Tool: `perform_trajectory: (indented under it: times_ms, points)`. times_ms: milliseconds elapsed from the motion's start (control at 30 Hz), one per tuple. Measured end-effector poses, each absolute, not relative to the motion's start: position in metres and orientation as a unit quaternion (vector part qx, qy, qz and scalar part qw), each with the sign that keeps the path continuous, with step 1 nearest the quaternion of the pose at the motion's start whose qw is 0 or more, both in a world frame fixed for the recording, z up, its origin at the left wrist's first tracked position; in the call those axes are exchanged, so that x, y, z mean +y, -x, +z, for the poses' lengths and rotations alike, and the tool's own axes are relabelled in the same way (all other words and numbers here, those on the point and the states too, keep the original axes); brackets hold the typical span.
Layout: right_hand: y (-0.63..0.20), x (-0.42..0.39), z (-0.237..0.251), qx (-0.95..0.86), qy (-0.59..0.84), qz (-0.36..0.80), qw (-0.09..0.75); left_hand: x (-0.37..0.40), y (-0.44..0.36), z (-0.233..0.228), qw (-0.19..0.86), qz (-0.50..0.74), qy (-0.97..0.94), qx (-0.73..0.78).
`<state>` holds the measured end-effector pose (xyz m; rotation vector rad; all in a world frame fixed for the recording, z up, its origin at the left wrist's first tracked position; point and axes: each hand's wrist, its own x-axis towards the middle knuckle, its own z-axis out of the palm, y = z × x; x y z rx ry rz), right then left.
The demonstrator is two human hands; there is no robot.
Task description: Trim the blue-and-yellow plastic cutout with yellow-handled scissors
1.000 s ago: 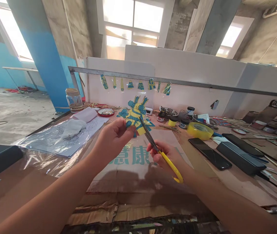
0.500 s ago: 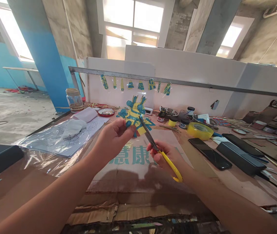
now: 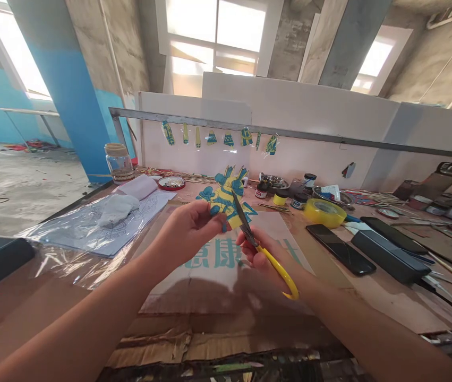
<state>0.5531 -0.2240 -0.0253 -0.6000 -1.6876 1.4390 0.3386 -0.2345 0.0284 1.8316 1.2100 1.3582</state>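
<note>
Strong daylight pours in from the far windows (image 3: 215, 32), which are blown out to near white, with more glare from the window at far left (image 3: 14, 53). The table (image 3: 389, 302) is evenly lit, and the arms throw soft shadows onto the cardboard (image 3: 210, 286) near the person. Straight lines bend toward the edges. The near bottom edge looks slightly blurred, perhaps from motion.

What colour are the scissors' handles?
Yellow; the scissors show in the head view, in the right hand.
</note>
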Motion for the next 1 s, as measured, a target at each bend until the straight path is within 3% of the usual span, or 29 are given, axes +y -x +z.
perform_trajectory:
  times_ms: [267,533,1000]
  points:
    - [-0.555,-0.222,-0.029,-0.652,0.251,0.585,0.412,-0.232,-0.339,0.028,0.288,0.512,-0.677,0.444]
    - [-0.561,-0.221,-0.034,-0.722,0.261,0.509,0.391,-0.236,-0.340,0.028,0.270,0.513,-0.681,0.448]
    - [-0.551,-0.224,-0.022,-0.641,0.268,0.581,0.425,-0.236,-0.342,0.029,0.312,0.506,-0.674,0.439]
